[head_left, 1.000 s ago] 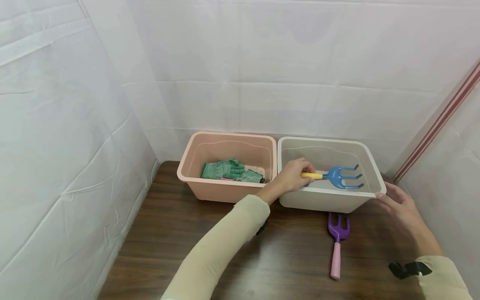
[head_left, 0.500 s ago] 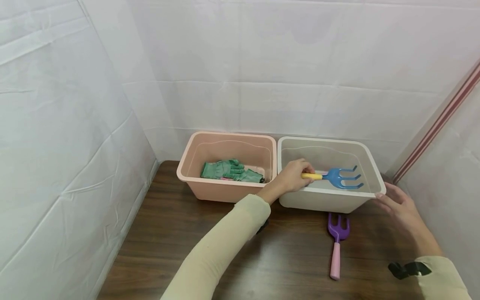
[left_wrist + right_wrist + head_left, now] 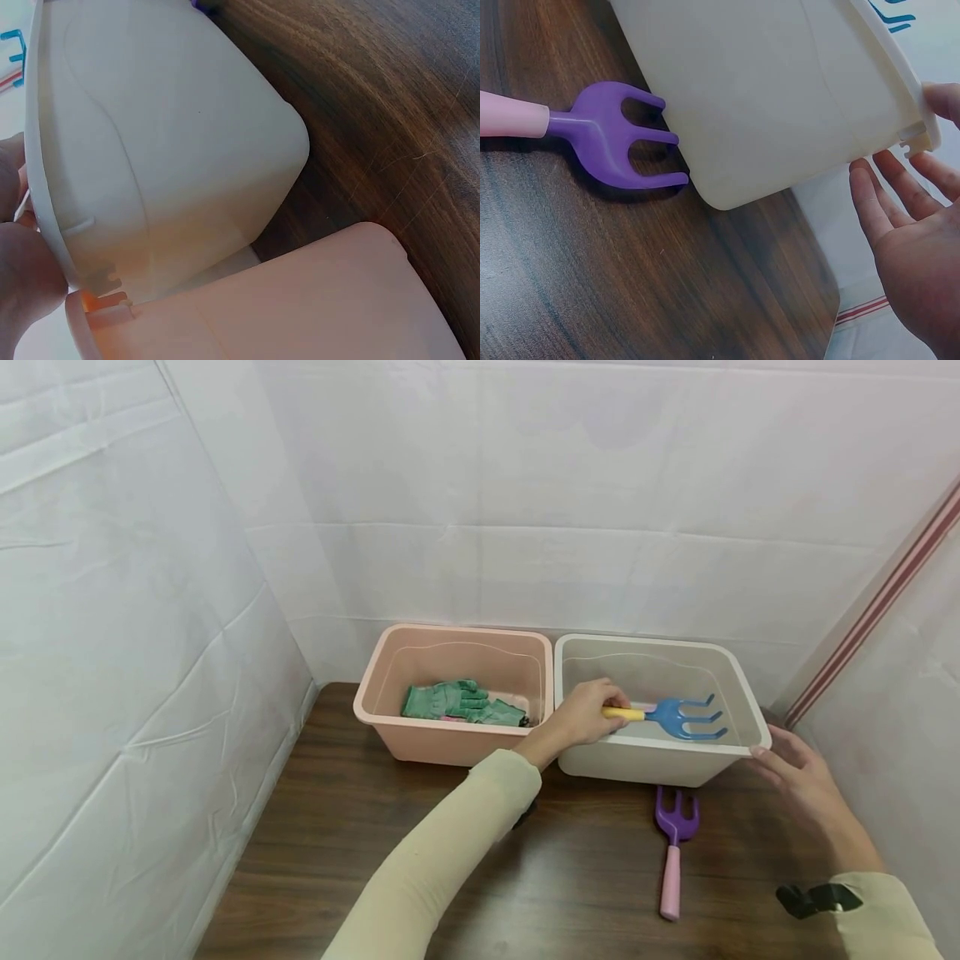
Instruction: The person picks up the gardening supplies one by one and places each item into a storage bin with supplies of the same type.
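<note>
My left hand (image 3: 588,714) holds a blue hand fork (image 3: 677,718) by its yellow handle, the three bent tines pointing right. It reaches over the front rim of the off-white bin (image 3: 652,764), and the fork overlaps the bin's inside. A bit of pink shows behind the handle. With thumb on the rim and fingers along the end wall, my right hand (image 3: 802,777) grips the same bin's right front corner; the right wrist view shows these fingers (image 3: 866,195) against the wall. A purple hand fork (image 3: 677,822) with a pink handle lies on the table in front.
Left of the off-white bin stands a peach bin (image 3: 450,745), close beside it, with green gloves (image 3: 450,697) inside. Both bins sit at the back of the dark wooden table (image 3: 360,843). White cloth walls (image 3: 480,568) rise behind and on both sides.
</note>
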### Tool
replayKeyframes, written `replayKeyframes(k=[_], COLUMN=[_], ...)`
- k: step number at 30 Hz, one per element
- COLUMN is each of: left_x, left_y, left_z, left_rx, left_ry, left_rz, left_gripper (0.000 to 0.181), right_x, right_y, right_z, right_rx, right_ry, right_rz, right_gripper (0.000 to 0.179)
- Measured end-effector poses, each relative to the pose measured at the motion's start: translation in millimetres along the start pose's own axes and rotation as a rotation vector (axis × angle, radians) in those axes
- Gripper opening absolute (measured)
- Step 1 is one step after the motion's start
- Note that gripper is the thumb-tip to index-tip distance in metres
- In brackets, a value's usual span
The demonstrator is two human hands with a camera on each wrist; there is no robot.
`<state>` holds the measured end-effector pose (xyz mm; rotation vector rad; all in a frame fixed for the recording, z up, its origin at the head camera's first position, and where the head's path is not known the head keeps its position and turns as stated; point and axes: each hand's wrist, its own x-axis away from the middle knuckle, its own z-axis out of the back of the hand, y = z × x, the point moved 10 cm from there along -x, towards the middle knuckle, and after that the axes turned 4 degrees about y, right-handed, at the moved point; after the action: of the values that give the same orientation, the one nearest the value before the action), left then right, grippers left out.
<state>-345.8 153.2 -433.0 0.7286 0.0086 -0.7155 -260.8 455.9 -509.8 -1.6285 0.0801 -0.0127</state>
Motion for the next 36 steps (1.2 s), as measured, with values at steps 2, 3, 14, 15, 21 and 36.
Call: replayKeyframes(k=[2, 3, 14, 15, 21, 36], left_x=[-0.2, -0.3, -2.1, -2.5, -2.2, -4.9], left_y=[0.9, 1.4, 0.9, 0.9, 1.1, 1.1], left_z=[0.3, 0.5, -0.9, -0.9, -0.3, 1.1], left_rx=[-0.002, -0.002, -0.018, -0.025, -0.039, -0.006], left_ry=[-0.002, -0.002, -0.019, -0.020, -0.030, -0.027], left_rz=[-0.003, -0.005, -0.004, -0.007, -0.009, -0.027], left_gripper=[0.019, 0.019, 0.032, 0.035, 0.048, 0.053], right_x=[-0.8, -1.0, 1.1, 0.8, -0.4, -2.3], right_y=[-0.4, -0.6, -1.3, -1.4, -3.0, -4.0], right_z=[-0.1, -0.1, -1.3, -0.9, -1.5, -1.4], right_rx=[-0.021, -0.027, 0.000, -0.003, -0.060, -0.055], right_ry=[-0.002, -0.004, -0.007, -0.005, -0.011, 0.013], right_rz=[0.005, 0.007, 0.007, 0.009, 0.020, 0.029], right_gripper=[0.050, 0.049, 0.055, 0.054, 0.049, 0.048])
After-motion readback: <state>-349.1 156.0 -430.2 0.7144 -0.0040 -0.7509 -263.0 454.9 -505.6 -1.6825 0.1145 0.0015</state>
